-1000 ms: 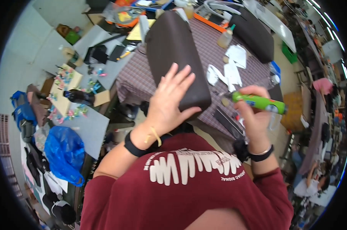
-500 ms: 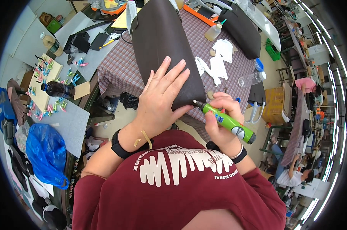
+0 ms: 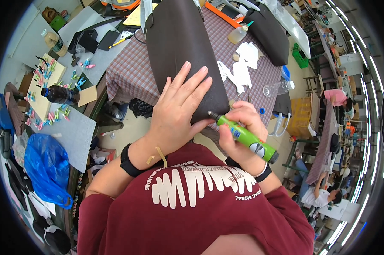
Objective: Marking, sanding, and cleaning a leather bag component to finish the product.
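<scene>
A dark brown bag panel or body [image 3: 177,42] lies lengthwise on the checked cloth. My left hand [image 3: 177,108] lies open on its near part, fingers spread out and thumb toward its near edge. My right hand [image 3: 241,129] grips a green marker [image 3: 253,142] with a dark barrel end, its metal tip on or very close to the bag near my left thumb. White paper pieces [image 3: 243,72] lie to the bag's right.
On the checked table [image 3: 124,72] are a glue bottle [image 3: 236,36], an empty plastic bottle [image 3: 272,89] and another dark bag [image 3: 268,38]. Left stand a grey board with clips [image 3: 75,131] and a blue plastic bag [image 3: 43,170]. At right, two other people [image 3: 334,97] [image 3: 315,193] are at benches.
My right hand has moved up and left, bringing the marker's tip to the bag's near edge. My left hand stays on the bag, which appears shifted slightly as the view moved.
</scene>
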